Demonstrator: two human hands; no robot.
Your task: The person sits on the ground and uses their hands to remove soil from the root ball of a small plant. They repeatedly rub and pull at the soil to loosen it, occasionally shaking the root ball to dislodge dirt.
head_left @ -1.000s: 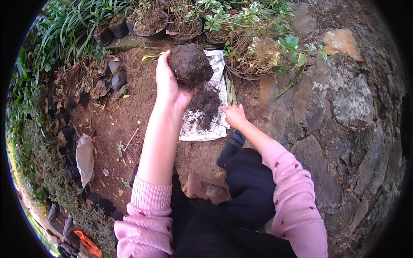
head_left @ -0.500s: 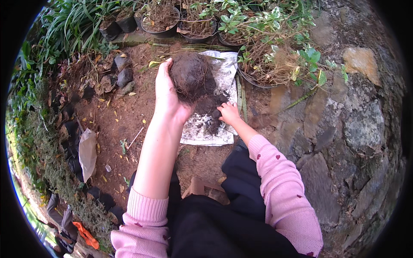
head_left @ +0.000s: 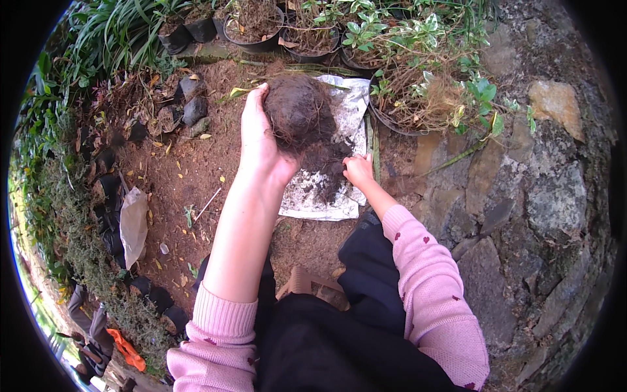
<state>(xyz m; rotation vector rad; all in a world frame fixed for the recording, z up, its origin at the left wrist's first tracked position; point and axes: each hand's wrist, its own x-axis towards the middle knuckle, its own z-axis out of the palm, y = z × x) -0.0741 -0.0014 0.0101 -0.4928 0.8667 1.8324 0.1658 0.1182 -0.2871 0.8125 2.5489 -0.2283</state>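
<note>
In my left hand (head_left: 262,140) rests a round ball of dark soil (head_left: 297,111) matted with brown fibres, the palm under its left side and the thumb along its edge. Below and right of the ball, a loose heap of dark soil (head_left: 330,160) lies on a white sheet (head_left: 353,104), which looks like a flattened sack. My right hand (head_left: 358,171) is at the right side of that heap, fingers curled in. What its fingertips hold, if anything, is hidden.
Potted plants (head_left: 255,39) line the far side, with a leafy variegated plant (head_left: 418,85) at far right. Rough stone paving (head_left: 496,281) spreads on the right. Dark stones (head_left: 194,111), a pale plastic bag (head_left: 134,225) and black plant bags (head_left: 111,228) lie left.
My right hand has drawn slightly right from the soil heap, and its fingers have curled in more. My left hand still holds the soil ball, turned a little. The view has shifted slightly.
</note>
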